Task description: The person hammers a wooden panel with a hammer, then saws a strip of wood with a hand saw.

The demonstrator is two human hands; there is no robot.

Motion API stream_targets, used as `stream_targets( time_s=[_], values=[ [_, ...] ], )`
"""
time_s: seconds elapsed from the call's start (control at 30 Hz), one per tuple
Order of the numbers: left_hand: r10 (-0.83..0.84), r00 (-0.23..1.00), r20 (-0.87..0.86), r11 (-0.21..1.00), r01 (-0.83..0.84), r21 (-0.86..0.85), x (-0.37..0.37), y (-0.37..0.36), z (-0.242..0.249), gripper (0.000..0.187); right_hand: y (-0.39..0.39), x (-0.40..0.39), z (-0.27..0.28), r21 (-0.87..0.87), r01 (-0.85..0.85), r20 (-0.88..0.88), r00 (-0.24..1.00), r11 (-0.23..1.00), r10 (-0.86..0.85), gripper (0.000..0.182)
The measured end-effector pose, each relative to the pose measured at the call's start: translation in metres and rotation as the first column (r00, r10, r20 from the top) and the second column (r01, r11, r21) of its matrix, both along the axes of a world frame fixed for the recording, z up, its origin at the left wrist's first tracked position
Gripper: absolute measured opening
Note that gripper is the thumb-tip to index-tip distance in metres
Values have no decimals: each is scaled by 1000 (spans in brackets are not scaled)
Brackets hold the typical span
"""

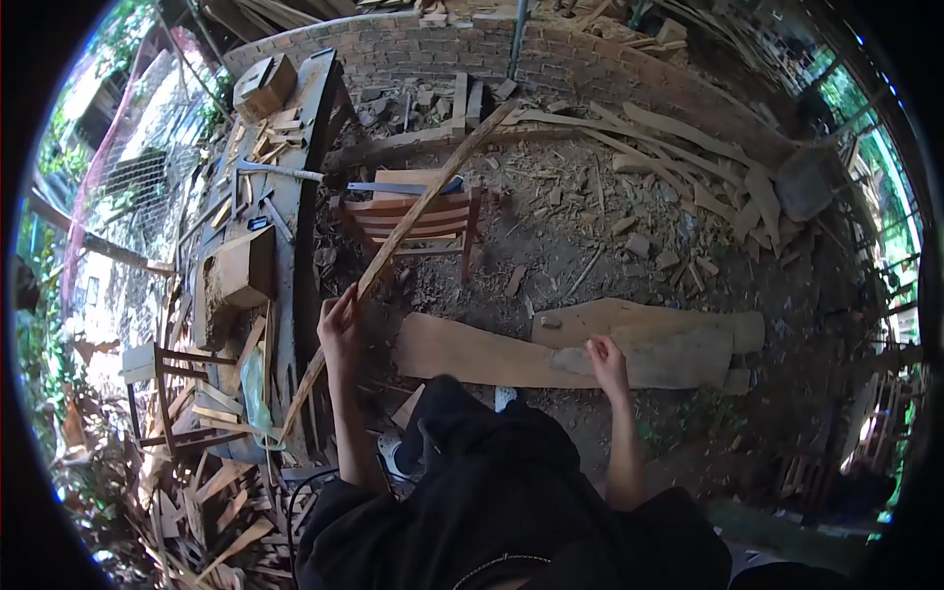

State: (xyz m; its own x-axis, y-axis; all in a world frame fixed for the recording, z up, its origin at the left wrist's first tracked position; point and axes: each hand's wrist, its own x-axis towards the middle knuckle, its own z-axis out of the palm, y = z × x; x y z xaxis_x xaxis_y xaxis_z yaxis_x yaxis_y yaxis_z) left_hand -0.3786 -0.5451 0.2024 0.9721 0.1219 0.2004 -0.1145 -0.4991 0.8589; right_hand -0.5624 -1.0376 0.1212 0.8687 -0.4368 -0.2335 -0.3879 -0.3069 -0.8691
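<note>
A long narrow wooden strip (425, 202) runs diagonally from the lower left to the upper middle, and my left hand (339, 320) grips it with the fingers round its lower half. My right hand (605, 362) is raised over flat wooden boards (472, 352) on the ground, its fingers curled together; whatever they may hold is too small to make out. Behind the strip stands a reddish slatted wooden chair (418, 224), with a dark flat blade-like piece (393, 187) lying across it.
At the left, a long workbench (305, 147) bears a hammer (280, 171), wooden blocks (246, 265) and scraps. A small stool (162, 369) and a scrap pile (211, 511) are at lower left. A brick wall (413, 51) and long planks (688, 147) lie beyond.
</note>
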Motion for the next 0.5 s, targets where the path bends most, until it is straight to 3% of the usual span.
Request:
stream_targets(
  time_s=[0.1,0.2,0.3,0.4,0.5],
  values=[
    [80,993,82,997,-81,7,23,-57,15,40,-59,62,7,139,-24,98,995,990,11,38],
    [146,986,84,987,-150,51,50,-107,37,41,-102,124,5,151,-60,96,994,987,46,38],
    [111,975,194,994,-112,-8,90,-155,47,41,-125,188,10,172,-132,55,991,976,124,38],
    [27,939,344,977,-97,187,133,-200,50,36,-147,260,0,201,-201,21,979,959,201,39],
    [-5,937,349,945,-110,309,177,-244,40,37,-164,338,-3,209,-270,-14,960,940,279,40]
  ],
)
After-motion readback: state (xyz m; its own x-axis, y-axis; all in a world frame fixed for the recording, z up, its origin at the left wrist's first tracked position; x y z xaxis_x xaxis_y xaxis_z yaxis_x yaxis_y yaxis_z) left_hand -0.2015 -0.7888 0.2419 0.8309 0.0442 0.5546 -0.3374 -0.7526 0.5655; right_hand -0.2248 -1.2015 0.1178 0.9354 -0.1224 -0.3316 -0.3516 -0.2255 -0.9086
